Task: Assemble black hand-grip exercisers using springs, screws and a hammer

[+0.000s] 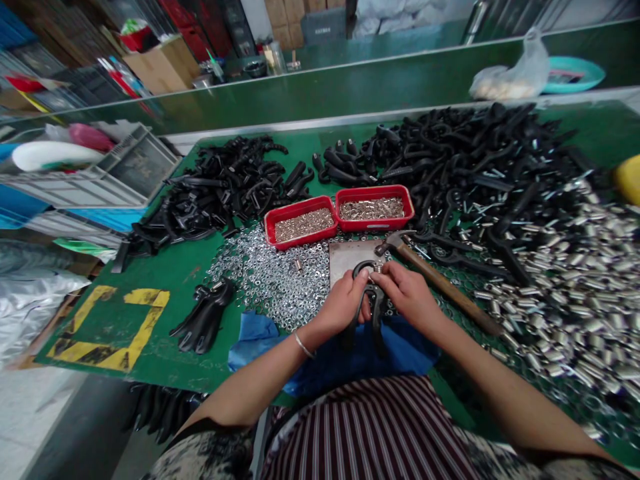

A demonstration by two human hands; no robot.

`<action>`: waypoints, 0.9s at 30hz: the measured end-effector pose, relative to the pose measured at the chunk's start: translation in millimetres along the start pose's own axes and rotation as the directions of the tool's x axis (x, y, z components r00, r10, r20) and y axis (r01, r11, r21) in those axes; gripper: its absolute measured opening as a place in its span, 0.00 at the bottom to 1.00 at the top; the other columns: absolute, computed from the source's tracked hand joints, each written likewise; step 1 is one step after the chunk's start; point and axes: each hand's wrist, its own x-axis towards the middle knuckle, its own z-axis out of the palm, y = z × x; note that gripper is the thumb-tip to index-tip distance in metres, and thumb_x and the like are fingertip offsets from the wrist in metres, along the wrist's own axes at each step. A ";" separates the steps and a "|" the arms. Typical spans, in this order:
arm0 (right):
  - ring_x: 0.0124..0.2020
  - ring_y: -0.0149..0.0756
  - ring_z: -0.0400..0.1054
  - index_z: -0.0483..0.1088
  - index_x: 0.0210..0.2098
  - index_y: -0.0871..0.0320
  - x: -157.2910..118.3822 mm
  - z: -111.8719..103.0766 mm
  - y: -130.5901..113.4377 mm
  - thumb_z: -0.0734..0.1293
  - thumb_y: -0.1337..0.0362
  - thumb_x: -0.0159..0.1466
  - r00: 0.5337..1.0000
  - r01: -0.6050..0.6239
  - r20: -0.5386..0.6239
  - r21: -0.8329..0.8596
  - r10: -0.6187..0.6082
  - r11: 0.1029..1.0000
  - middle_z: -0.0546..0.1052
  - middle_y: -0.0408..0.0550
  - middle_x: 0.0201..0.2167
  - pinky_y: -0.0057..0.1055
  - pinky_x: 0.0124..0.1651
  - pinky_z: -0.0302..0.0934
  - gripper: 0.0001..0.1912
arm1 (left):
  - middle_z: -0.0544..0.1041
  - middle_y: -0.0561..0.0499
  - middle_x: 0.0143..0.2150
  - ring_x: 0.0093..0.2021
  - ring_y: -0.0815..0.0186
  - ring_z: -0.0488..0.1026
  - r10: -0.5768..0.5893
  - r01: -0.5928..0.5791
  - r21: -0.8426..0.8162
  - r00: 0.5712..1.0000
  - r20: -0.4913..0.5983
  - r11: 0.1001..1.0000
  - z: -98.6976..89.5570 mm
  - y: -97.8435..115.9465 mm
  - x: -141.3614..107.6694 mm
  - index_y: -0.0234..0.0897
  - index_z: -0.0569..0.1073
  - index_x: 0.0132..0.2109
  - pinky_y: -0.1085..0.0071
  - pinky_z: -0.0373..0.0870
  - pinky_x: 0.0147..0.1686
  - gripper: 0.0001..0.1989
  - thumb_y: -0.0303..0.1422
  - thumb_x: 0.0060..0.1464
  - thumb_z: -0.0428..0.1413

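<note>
Between my two hands, over a steel plate [343,257], is a black two-handled tool [377,319] with a curved jaw at the top and its handles pointing down toward me. My left hand [345,303] is closed around its left side, thumb near the pivot. The thumb and fingers of my right hand [413,297] pinch its upper right side, beside a small shiny metal piece [379,267] that could be a spring or a screw. A hammer [445,283] lies just right of my right hand. Blue cloth [405,347] lies under my wrists.
Two red trays [301,240] of small metal parts stand beyond the plate. Loose nuts [280,280] spread to the left, metal cylinders [590,287] to the right. Black handles are heaped at the back [235,180]. Several finished-looking black tools [203,320] lie at the left.
</note>
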 end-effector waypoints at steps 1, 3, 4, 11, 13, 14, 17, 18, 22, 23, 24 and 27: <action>0.28 0.36 0.66 0.63 0.32 0.53 -1.3 0.7 0.3 0.59 0.48 0.71 1.000 -0.005 -0.010 0.011 0.005 1.000 0.72 0.44 0.26 0.31 0.35 0.56 0.18 | 0.69 0.56 0.16 0.17 0.66 0.70 0.007 -0.007 0.010 1.000 -0.013 1.000 0.8 -0.3 0.0 0.39 0.67 0.38 0.73 0.66 0.20 0.26 0.57 0.66 0.40; 0.27 0.36 0.65 0.63 0.32 0.53 -5.3 2.6 0.1 0.59 0.48 0.71 0.999 -0.022 -0.026 0.047 0.024 0.999 0.71 0.43 0.24 0.31 0.34 0.57 0.18 | 0.70 0.57 0.18 0.19 0.65 0.71 0.023 -0.020 0.054 0.998 -0.062 0.998 1.4 -1.4 -2.0 0.39 0.67 0.42 0.72 0.67 0.23 0.24 0.56 0.67 0.42; 0.27 0.36 0.65 0.62 0.32 0.53 -7.8 3.6 -0.7 0.59 0.48 0.71 0.999 -0.033 -0.030 0.068 0.035 0.997 0.70 0.42 0.24 0.31 0.34 0.57 0.18 | 0.71 0.56 0.20 0.21 0.65 0.72 0.040 -0.031 0.091 0.994 -0.099 0.995 1.5 -2.3 -3.8 0.40 0.67 0.43 0.71 0.68 0.26 0.23 0.55 0.67 0.42; 0.27 0.35 0.65 0.63 0.33 0.53 -15.3 0.2 -15.6 0.58 0.51 0.72 0.999 -0.036 0.018 0.139 0.034 0.990 0.71 0.43 0.26 0.31 0.33 0.57 0.16 | 0.77 0.45 0.36 0.37 0.55 0.78 0.124 -0.052 0.366 0.976 -0.177 0.929 -2.5 -5.7 -17.4 0.39 0.67 0.50 0.63 0.70 0.40 0.19 0.48 0.69 0.42; 0.28 0.35 0.65 0.64 0.33 0.54 -12.0 -4.8 -17.7 0.58 0.51 0.72 0.997 -0.025 0.077 0.157 0.013 0.987 0.70 0.42 0.27 0.31 0.34 0.58 0.16 | 0.77 0.44 0.35 0.37 0.53 0.78 0.113 -0.031 0.440 0.981 -0.161 0.897 -7.3 -3.2 -19.0 0.38 0.67 0.51 0.61 0.70 0.40 0.20 0.48 0.68 0.43; 0.29 0.34 0.65 0.64 0.33 0.54 -10.1 -7.4 -17.8 0.59 0.51 0.72 0.994 -0.022 0.107 0.168 0.004 0.985 0.70 0.42 0.27 0.31 0.34 0.58 0.16 | 0.78 0.43 0.35 0.37 0.52 0.78 0.110 -0.032 0.473 0.984 -0.138 0.881 -10.5 -1.2 -19.6 0.37 0.67 0.52 0.60 0.70 0.40 0.21 0.48 0.68 0.43; 0.29 0.32 0.63 0.66 0.34 0.55 -6.5 -12.9 -15.3 0.60 0.48 0.71 0.972 -0.073 0.233 0.261 0.011 0.962 0.70 0.42 0.28 0.29 0.32 0.58 0.18 | 0.80 0.40 0.38 0.41 0.48 0.79 0.101 -0.081 0.518 0.995 -0.011 0.852 -21.1 6.7 -21.6 0.35 0.66 0.56 0.58 0.71 0.42 0.24 0.51 0.66 0.45; 0.28 0.31 0.62 0.67 0.36 0.56 -6.2 -13.5 -14.2 0.60 0.47 0.71 0.953 -0.128 0.302 0.326 0.025 0.937 0.71 0.42 0.28 0.28 0.30 0.57 0.19 | 0.80 0.40 0.39 0.43 0.48 0.79 0.098 -0.102 0.516 0.995 0.034 0.851 -24.2 9.3 -22.3 0.35 0.66 0.57 0.58 0.71 0.42 0.25 0.51 0.66 0.46; 0.19 0.25 0.55 0.67 0.46 0.56 -4.1 -11.6 -12.8 0.59 0.42 0.69 0.839 -0.382 0.541 0.518 0.053 0.765 0.74 0.42 0.31 0.24 0.20 0.47 0.23 | 0.80 0.41 0.41 0.44 0.49 0.79 0.092 -0.148 0.471 0.986 0.140 0.870 -31.3 16.6 -21.7 0.36 0.65 0.56 0.59 0.72 0.43 0.25 0.52 0.66 0.46; 0.18 0.25 0.54 0.67 0.44 0.56 -1.9 -11.7 -13.6 0.58 0.42 0.70 0.831 -0.391 0.554 0.519 0.049 0.761 0.74 0.41 0.30 0.24 0.19 0.46 0.23 | 0.80 0.41 0.41 0.43 0.50 0.79 0.093 -0.156 0.454 0.983 0.158 0.877 -32.2 17.8 -20.0 0.36 0.66 0.55 0.59 0.72 0.42 0.25 0.52 0.66 0.46; 0.18 0.25 0.54 0.67 0.42 0.56 1.5 -12.6 -14.8 0.58 0.43 0.70 0.835 -0.368 0.549 0.505 0.038 0.781 0.75 0.41 0.29 0.24 0.19 0.47 0.22 | 0.80 0.41 0.41 0.43 0.51 0.79 0.097 -0.164 0.440 0.980 0.171 0.883 -33.1 19.2 -17.7 0.36 0.66 0.54 0.60 0.72 0.41 0.24 0.52 0.66 0.46; 0.26 0.30 0.64 0.69 0.39 0.57 15.9 -21.3 -21.3 0.57 0.48 0.73 0.891 -0.136 0.449 0.406 -0.068 0.904 0.76 0.44 0.30 0.27 0.29 0.59 0.19 | 0.79 0.41 0.38 0.39 0.53 0.79 0.123 -0.196 0.427 0.974 0.192 0.883 -37.7 27.4 -9.1 0.36 0.66 0.52 0.60 0.73 0.40 0.22 0.51 0.66 0.47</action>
